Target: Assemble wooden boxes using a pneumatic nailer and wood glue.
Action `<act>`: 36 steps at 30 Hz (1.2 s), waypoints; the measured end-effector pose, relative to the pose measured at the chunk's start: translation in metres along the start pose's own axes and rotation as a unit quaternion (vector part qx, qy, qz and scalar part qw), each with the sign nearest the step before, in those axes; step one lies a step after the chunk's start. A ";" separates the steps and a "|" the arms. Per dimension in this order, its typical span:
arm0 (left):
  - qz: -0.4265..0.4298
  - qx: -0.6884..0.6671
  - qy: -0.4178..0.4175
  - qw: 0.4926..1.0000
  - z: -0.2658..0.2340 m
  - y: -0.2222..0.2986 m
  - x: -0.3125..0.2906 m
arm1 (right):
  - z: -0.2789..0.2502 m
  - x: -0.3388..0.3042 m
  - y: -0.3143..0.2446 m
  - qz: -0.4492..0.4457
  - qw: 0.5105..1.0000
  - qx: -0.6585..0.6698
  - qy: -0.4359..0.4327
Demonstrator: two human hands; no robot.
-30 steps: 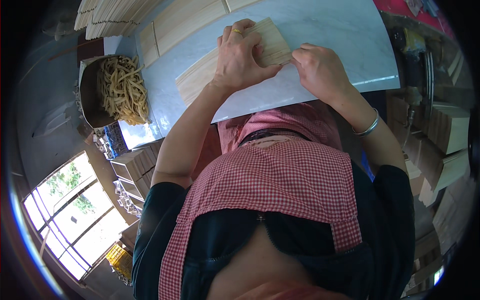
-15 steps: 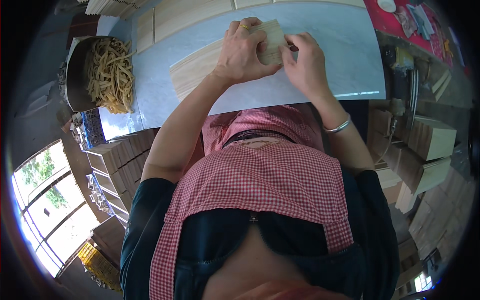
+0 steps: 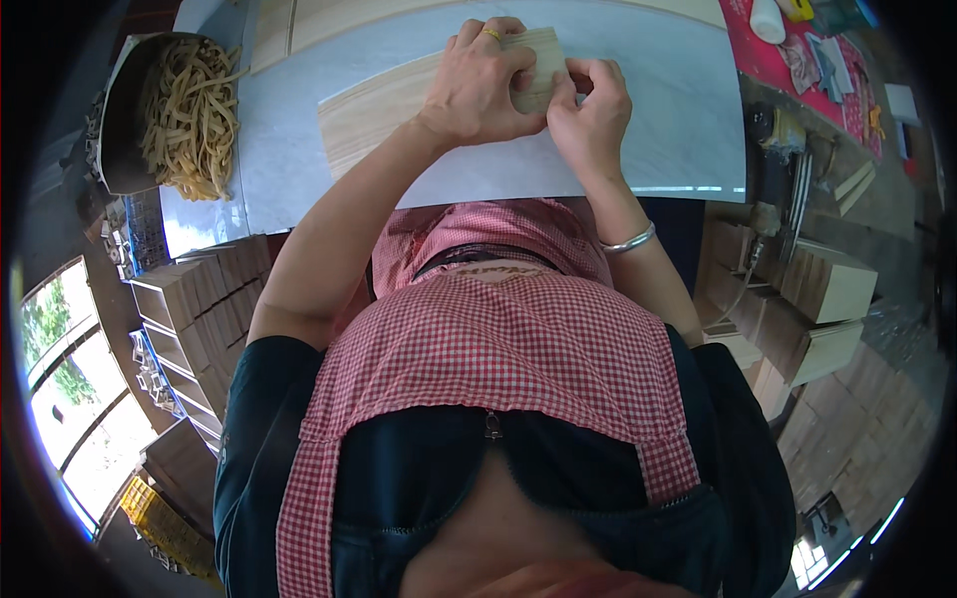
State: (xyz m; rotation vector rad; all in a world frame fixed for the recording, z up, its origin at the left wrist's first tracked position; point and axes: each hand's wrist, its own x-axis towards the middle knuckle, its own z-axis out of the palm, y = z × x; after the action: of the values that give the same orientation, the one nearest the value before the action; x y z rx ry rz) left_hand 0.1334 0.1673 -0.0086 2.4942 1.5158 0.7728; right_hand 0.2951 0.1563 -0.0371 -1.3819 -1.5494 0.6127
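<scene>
A pale wooden board (image 3: 379,112) lies aslant on the light, marbled tabletop (image 3: 284,140) in front of me. My left hand (image 3: 477,92) spans its right part, fingers over the far edge and thumb stretched toward the near right corner. At the board's right end is my right hand (image 3: 593,118), thumb and index finger pinched together by the edge. Whatever may lie between those fingertips is too small or hidden to make out. The board's surface under my left palm cannot be seen.
A dark container (image 3: 125,125) of tan, curled strips (image 3: 194,125) stands at the table's left end. More boards (image 3: 354,18) lie along the far side. Wooden boxes (image 3: 832,284) are stacked right and left below the table. A red-covered surface (image 3: 750,52) holds a white bottle (image 3: 766,22).
The whole view has shifted a little, so the scene sits further left and higher. My right hand's fingers have bent more at the board's end. The left hand keeps its hold.
</scene>
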 end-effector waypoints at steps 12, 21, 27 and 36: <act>-0.034 0.023 -0.076 0.996 -0.012 0.003 0.000 | -0.220 0.022 0.121 -0.024 0.870 -0.486 0.083; 0.009 -0.002 -0.002 1.000 -0.002 0.002 -0.005 | -0.269 0.043 0.161 0.152 0.878 -0.452 -0.049; 0.025 0.011 -0.005 1.000 -0.011 0.004 -0.004 | -0.267 0.062 0.084 0.279 0.899 -0.329 -0.078; -0.029 -0.008 -0.081 0.996 -0.004 0.000 0.000 | -0.175 0.006 -0.091 0.227 0.941 -0.152 -0.199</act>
State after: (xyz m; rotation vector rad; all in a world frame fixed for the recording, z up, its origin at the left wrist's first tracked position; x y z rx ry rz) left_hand 0.1314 0.1667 -0.0049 2.4222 1.5127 0.5558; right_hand 0.4055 0.1026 0.1177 -1.9721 -1.6972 1.0139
